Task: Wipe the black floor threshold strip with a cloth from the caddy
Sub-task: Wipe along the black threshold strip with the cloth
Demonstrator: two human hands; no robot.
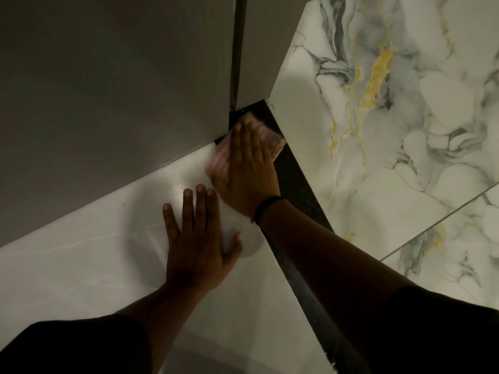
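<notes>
A black threshold strip (pixel 294 171) runs diagonally across the floor from the door corner down to the bottom edge. My right hand (pixel 248 168) lies flat on a pink cloth (pixel 272 141), pressing it onto the strip's far end by the wall corner. The cloth is blurred and mostly covered by the hand; it spills onto the white tile at its left. My left hand (pixel 197 238) rests palm down with fingers spread on the white floor tile, left of the strip. My right forearm crosses over the strip's middle. No caddy is in view.
A grey door or wall panel (pixel 116 76) fills the upper left, its bottom edge meeting the white tile (pixel 67 265). A narrow vertical door frame edge (pixel 237 49) ends at the strip. Marbled tiles with gold veins (pixel 391 103) lie right of the strip.
</notes>
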